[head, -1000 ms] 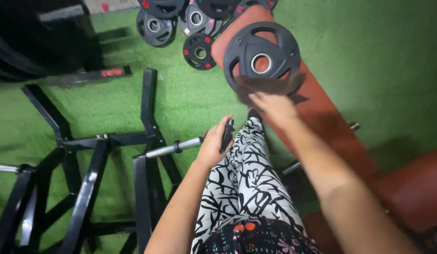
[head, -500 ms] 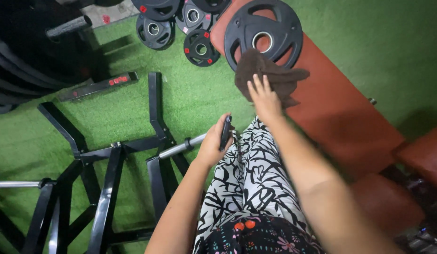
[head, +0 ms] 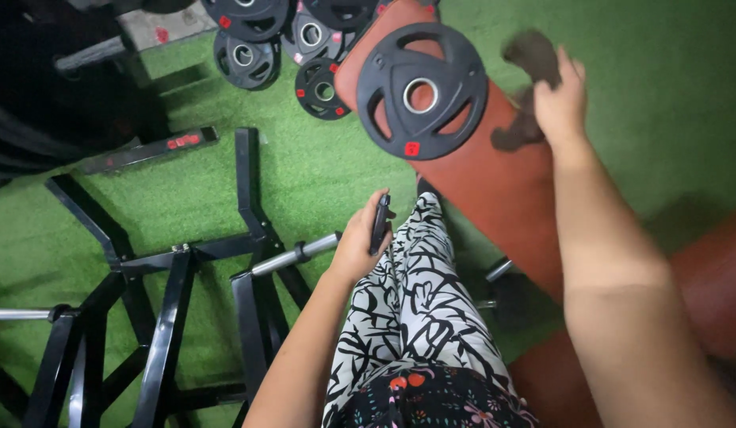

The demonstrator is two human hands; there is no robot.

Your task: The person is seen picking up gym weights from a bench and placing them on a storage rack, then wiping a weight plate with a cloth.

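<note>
Black steel rack (head: pixel 170 317): lower left, standing on green turf floor (head: pixel 320 166). Angled legs and crossbars fill the corner; a chrome bar end (head: pixel 292 255) juts right from it, stopping just beside the left hand.

Flat black bar with red marks (head: pixel 146 150): lying on the turf above the rack, apart from it. A strip of bare turf runs between rack and bench.

Small weight plates (head: pixel 320 87): a cluster at the top edge, lying flat on the turf, just left of the bench's upper end.

Left hand (head: pixel 360 246): centre, beside the patterned trouser leg (head: pixel 419 301). Fingers closed around a slim black flat object (head: pixel 380 222), held upright; what kind of object cannot be told.

Bench (head: pixel 502 186): reddish-brown padded surface, running diagonally from top centre to lower right. Its left long edge borders turf; its right edge meets open turf at upper right.

Large black weight plate (head: pixel 422 91): lying flat on the bench's upper end, chrome-ringed centre hole, small red mark on its lower rim.

Dark brown cloth (head: pixel 530 59): at the bench's right edge, right of the large plate, blurred.

Right hand (head: pixel 560 99): upper right, on the cloth. Fingers bunched narrow, gripping it; the cloth's lower part touches the bench.
</note>
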